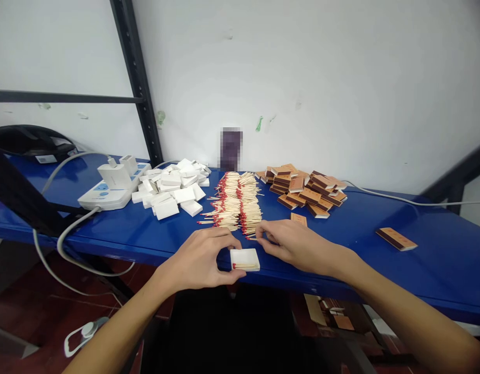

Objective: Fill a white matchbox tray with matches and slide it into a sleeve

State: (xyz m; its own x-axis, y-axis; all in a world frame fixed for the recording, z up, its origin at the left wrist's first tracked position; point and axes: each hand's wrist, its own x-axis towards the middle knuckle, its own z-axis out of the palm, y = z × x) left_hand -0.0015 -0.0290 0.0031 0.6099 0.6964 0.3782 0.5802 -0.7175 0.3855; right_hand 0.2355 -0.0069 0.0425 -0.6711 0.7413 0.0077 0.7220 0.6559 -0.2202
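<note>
Between thumb and fingers, my left hand (203,257) grips a white matchbox tray (245,255) over the front edge of the blue table. A few red-tipped matches (243,266) lie along the tray's near side. To the right, my right hand (290,243) pinches a match (252,238) at the near end of a large heap of matches (240,200). Its red head points left, toward the tray. Behind my left hand is a pile of white trays (173,187). Beyond my right hand lie many orange-brown matchbox sleeves (305,189).
A power strip (107,193) with chargers and cables sits at the left by a black metal post (140,83). One matchbox (396,239) lies apart at the right. A white wall stands behind the table (364,218). Below is a carton (317,310) with more boxes.
</note>
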